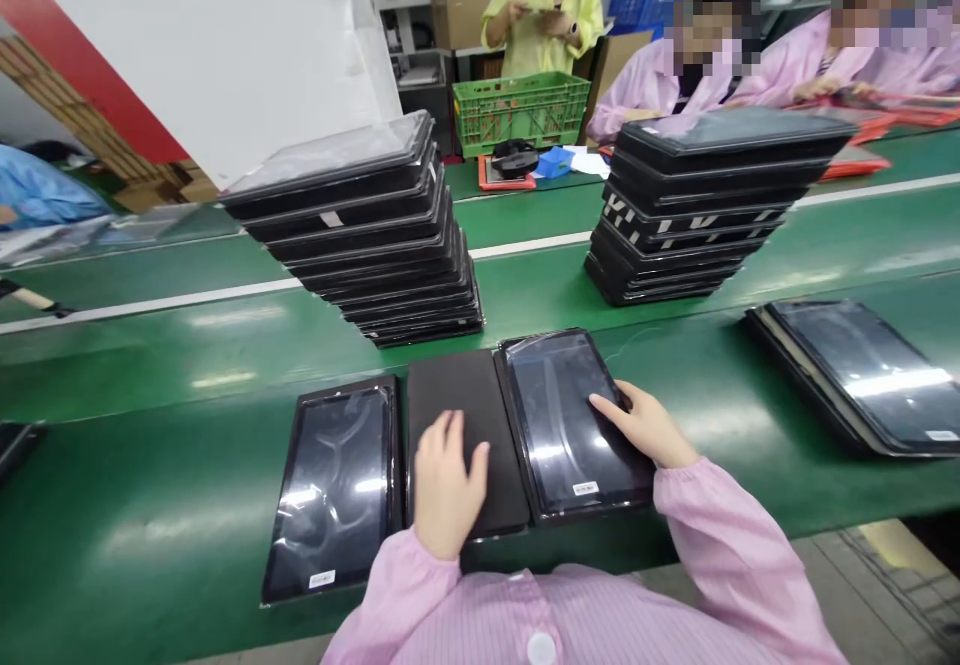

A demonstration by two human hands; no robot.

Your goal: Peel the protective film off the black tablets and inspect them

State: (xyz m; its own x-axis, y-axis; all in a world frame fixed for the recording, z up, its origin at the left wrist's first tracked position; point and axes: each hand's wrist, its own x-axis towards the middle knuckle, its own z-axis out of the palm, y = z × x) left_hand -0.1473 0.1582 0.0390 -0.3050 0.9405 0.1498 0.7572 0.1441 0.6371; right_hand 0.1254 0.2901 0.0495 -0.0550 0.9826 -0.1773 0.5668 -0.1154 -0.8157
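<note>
- L. hand (450, 480): grip spread, resting on blk. slab (499, 435), front of counter (150, 515).
- R. hand (651, 427): grip pinching R edge of R tablet (559, 425), beside slab; thumb on glass, other fingertips hidden.
- L. tablet (334, 490): 1 pc., face up, untouched; label print illegible.
- Side pile (862, 375): cut off at R; prob. pending.
- L. stack (375, 255), R. stack (697, 205): tall, poss. done; exact count unclear. Overall approx. midway, front pcs. prob. left.

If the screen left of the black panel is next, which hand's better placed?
Likely the left hand: it is on the black panel, beside that screen. The right hand is farther off, thumb on another screen.
</note>
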